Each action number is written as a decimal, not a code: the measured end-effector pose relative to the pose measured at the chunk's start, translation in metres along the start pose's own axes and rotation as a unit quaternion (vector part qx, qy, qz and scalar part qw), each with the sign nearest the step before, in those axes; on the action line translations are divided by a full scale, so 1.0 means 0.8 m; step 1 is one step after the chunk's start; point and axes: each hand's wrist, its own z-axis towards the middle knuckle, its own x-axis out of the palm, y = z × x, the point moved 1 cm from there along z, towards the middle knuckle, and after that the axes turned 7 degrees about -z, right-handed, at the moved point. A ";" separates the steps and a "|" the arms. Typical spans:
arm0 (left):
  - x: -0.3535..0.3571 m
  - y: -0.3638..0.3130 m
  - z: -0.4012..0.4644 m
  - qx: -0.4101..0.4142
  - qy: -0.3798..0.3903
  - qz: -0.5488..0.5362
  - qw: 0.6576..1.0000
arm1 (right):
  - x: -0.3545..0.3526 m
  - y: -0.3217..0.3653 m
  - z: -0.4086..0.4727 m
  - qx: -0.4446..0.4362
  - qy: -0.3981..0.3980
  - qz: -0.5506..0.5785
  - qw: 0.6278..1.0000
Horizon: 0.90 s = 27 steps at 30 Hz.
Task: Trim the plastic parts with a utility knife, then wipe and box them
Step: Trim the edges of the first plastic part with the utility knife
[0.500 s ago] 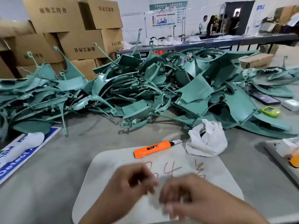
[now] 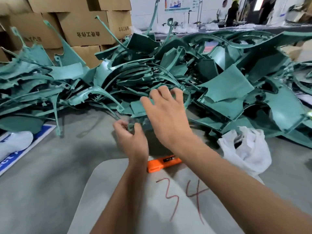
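Now reaching into the heap: both hands go for one green plastic part (image 2: 138,108) at the pile's (image 2: 228,85) near edge.
Left hand (image 2: 130,135) pinches its thin tab; right hand (image 2: 166,115) hovers spread, holding nothing (likely light, stiff, sharp-edged: grasp the broad panel).

Single head view, looking forward-down, close over grey table (image 2: 50,166), parts pile beyond.

Both bare forearms reach forward. The left hand (image 2: 130,137) is curled, fingertips seemingly pinched together, though blur hides detail. The right hand (image 2: 166,115) hovers higher, fingers spread.
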 end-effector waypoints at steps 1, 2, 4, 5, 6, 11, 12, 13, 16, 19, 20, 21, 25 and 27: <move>0.000 0.011 0.004 0.004 -0.005 0.014 1.000 | 0.000 0.004 0.014 -0.015 0.065 -0.007 0.998; 0.000 0.023 0.010 0.005 -0.001 0.031 1.000 | 0.004 0.006 0.025 -0.015 0.107 -0.007 0.994; -0.001 0.038 0.021 0.003 0.031 0.038 0.999 | 0.014 0.005 0.039 0.000 0.133 0.002 0.991; -0.001 0.041 0.025 -0.013 0.053 0.020 0.998 | 0.018 0.002 0.042 0.012 0.122 0.007 0.992; 0.000 0.042 0.028 -0.037 0.073 -0.010 0.997 | 0.019 -0.001 0.042 0.019 0.112 0.005 0.994; 0.003 0.040 0.039 -0.061 0.085 -0.044 0.994 | 0.032 -0.040 0.014 0.012 -0.029 0.146 0.989; 0.004 0.041 0.042 -0.066 0.077 -0.055 0.993 | 0.039 -0.051 0.003 0.014 -0.062 0.200 0.978; 0.004 0.038 0.044 -0.081 0.073 -0.065 0.992 | 0.043 -0.062 -0.008 0.030 -0.100 0.251 0.962; 0.001 0.028 0.043 -0.126 0.073 -0.150 0.978 | 0.057 -0.101 -0.030 0.167 -0.206 0.333 0.905; -0.004 0.020 0.024 -0.083 0.107 -0.213 0.968 | 0.063 -0.119 -0.032 0.246 -0.237 0.390 0.855; -0.005 0.017 0.016 -0.060 0.128 -0.230 0.963 | 0.061 -0.115 -0.031 0.228 -0.232 0.397 0.858; -0.003 0.015 0.007 -0.036 0.157 -0.242 0.957 | 0.057 -0.105 -0.031 0.195 -0.224 0.382 0.875; 0.011 0.025 -0.009 -0.015 0.208 -0.191 0.959 | 0.058 -0.069 -0.038 0.098 -0.222 0.337 0.910; 0.012 0.034 0.001 -0.058 0.192 -0.149 0.968 | 0.066 -0.077 -0.043 0.225 -0.264 0.428 0.834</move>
